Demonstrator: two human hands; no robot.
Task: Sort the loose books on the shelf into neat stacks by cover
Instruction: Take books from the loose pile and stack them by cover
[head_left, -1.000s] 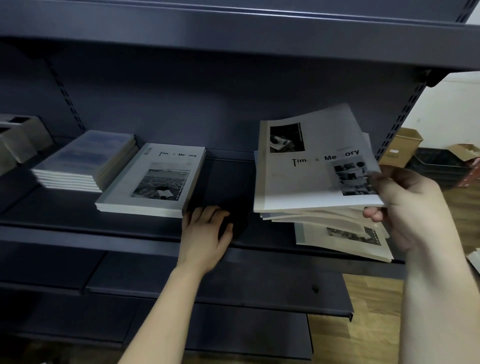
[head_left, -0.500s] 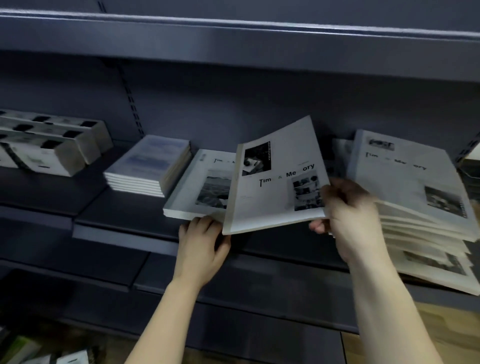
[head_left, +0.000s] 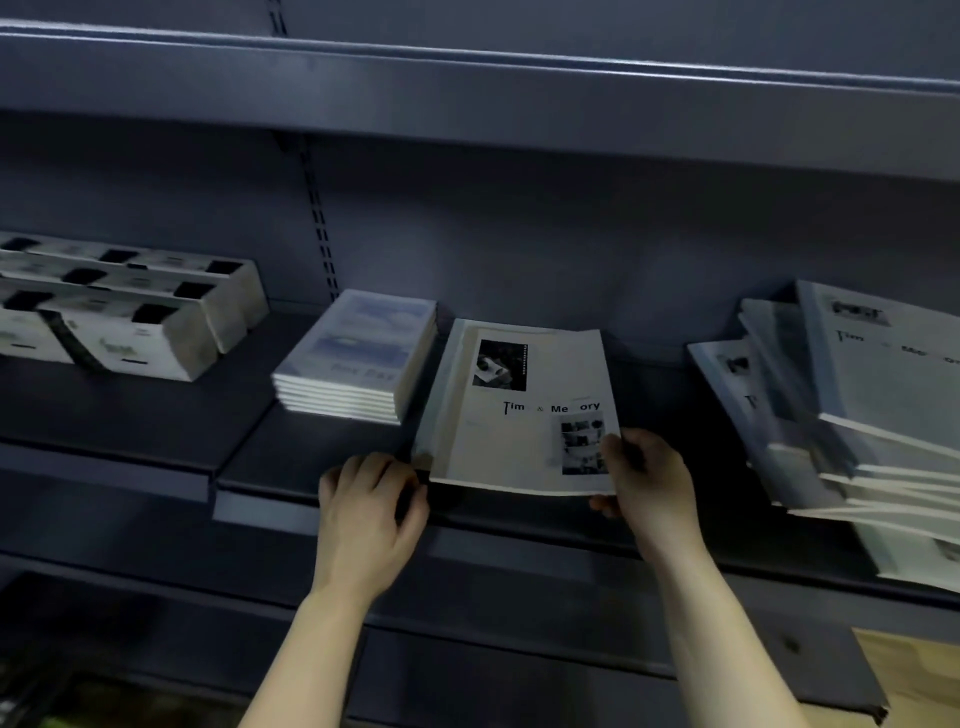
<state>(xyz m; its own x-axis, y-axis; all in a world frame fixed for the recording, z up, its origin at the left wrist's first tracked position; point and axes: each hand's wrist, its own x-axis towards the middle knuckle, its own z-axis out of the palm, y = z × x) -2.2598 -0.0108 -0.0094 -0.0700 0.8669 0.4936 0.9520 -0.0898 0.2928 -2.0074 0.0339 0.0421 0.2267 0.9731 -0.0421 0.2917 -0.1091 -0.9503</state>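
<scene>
The right hand (head_left: 649, 483) has the Time & Memory book (head_left: 524, 415) pinched at its near right corner — thumb on top of the cover right by the lower photo, the other fingers curled underneath. The book lies pretty much flat on another grey book (head_left: 441, 384), shifted a bit to the right so a strip of the lower one shows along the left side. Its long axis runs front to back on the shelf (head_left: 291, 457), spine on the left, top of the cover pointing at the back wall, title reading upright from here. The left hand (head_left: 371, 509) rests on the shelf right at the near left corner, fingers loosely bent and holding nothing — can't tell if it actually touches the book. Just to the left sits a neat stack of bluish books (head_left: 358, 358). Well off to the right there's a messy loose pile (head_left: 872, 415) of the same title, and white boxes (head_left: 130, 317) at far left.
</scene>
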